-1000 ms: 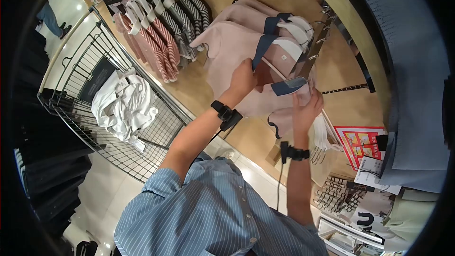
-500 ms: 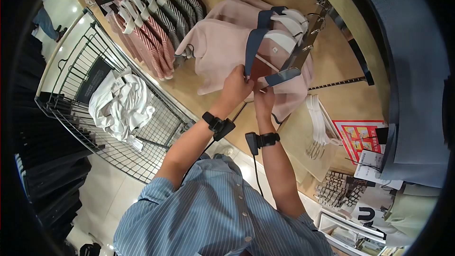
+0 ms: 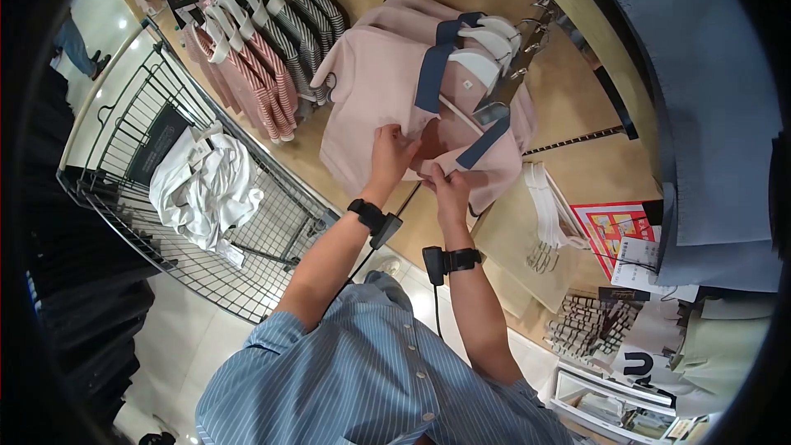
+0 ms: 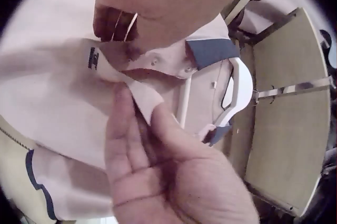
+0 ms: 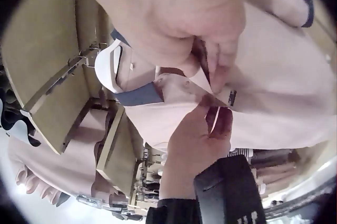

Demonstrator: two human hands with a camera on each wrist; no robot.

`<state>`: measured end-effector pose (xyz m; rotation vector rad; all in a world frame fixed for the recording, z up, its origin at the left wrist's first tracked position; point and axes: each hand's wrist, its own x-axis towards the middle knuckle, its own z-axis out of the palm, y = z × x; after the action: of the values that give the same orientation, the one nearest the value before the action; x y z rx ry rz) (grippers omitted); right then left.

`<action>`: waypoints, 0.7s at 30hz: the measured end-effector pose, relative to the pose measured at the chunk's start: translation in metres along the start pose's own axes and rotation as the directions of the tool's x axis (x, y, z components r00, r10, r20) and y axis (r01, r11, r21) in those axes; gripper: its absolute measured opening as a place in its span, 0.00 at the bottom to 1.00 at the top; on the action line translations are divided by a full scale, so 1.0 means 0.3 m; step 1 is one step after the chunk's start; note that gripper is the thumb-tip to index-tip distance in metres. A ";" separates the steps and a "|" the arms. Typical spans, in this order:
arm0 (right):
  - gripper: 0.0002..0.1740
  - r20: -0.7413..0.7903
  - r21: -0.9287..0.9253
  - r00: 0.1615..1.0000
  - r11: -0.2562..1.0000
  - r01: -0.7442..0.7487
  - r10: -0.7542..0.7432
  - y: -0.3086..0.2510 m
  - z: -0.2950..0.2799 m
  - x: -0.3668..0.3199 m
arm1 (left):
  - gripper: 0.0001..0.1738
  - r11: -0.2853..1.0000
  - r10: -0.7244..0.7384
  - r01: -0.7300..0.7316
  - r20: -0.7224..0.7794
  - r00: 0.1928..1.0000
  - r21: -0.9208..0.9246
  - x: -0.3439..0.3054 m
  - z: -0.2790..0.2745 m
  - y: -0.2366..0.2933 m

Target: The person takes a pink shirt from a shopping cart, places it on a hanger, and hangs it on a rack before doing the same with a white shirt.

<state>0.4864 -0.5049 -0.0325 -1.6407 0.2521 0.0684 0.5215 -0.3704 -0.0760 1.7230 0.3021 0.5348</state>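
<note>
Pink cloth of a shirt [image 3: 362, 74] hangs from a white hanger [image 3: 476, 66] just beyond both hands, its length running from the navy collar [image 3: 430, 78] down past the fingers, so the open front strip [image 4: 145, 97] lies between them. Nearer the person's body, the right hand [image 3: 451, 189] turns its palm toward the other and pinches that strip between thumb and fingers. Opposite, the left hand [image 3: 391, 156] bends its fingers at the facing edge, though overlap hides whether they grip it.
</note>
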 end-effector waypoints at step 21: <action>0.13 -0.202 -0.345 0.954 0.928 0.142 -0.221 -0.001 0.043 -0.130 | 0.09 0.827 -0.249 0.465 0.533 0.808 -0.318 -0.182 -0.083 0.093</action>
<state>0.4498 -0.4875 -0.0256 -1.9999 0.2799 -0.2432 0.4597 -0.3816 -0.0556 1.2522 0.1411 -0.1182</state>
